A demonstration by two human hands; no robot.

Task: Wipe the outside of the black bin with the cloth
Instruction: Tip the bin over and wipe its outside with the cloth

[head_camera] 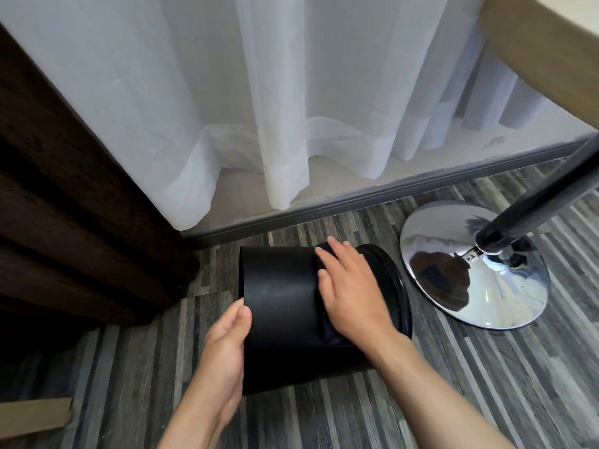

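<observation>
Black plastic bin [282,296] lies on its side on the grey striped wood-look floor [453,384], near the baseboard [372,196], w/ its rim end pointing right toward the chrome table base [453,280]; the 2 are near but apart. Left hand [223,354] is cupped against the bin's closed bottom end, fingers mostly straight, thumb on the edge, bracing it rather than gripping. Right hand [350,286] lies flat, fingers spread, palm down on top of the bin wall near the rim end, pressing a dark cloth [327,328] onto it; cloth shows at the fingertips and under the wrist, draped over the curve. White sheer curtain [259,108] hangs behind, brown curtain [64,205] at left. Cardboard scrap [35,413] at floor's bottom-left edge.
</observation>
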